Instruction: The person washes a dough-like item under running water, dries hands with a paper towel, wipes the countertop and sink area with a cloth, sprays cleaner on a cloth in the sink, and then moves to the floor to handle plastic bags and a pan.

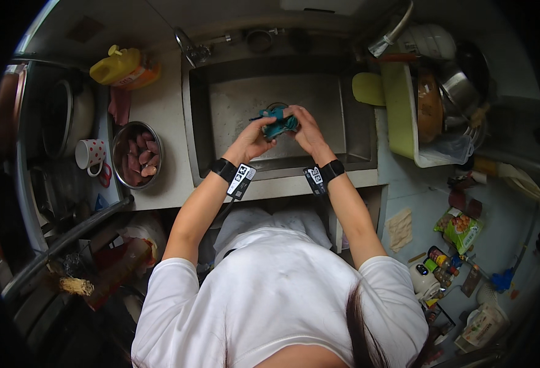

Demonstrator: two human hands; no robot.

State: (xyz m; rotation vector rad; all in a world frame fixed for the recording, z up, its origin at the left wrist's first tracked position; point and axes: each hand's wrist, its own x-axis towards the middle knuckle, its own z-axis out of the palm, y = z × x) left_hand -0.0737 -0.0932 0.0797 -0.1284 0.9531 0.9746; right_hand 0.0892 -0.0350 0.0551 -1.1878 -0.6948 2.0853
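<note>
Over a stainless steel sink (238, 96) both my hands grip a crumpled teal cloth (277, 123). My left hand (254, 139) has its thumb and fingers around the cloth's left side. From the right, my right hand (307, 129) pinches the cloth, its fingers bent over the upper edge. Part of the drain (278, 105) shows just behind the cloth. A black band with a small tagged box circles each wrist.
Left on the counter stand a metal bowl (117, 138) of reddish sweet potatoes (134, 162) and a yellow pump jug (127, 69). A chrome faucet (189, 48) rises behind the sink. At right, a green dish bin (401, 115) holds pots. Farther left is a dotted mug (89, 153).
</note>
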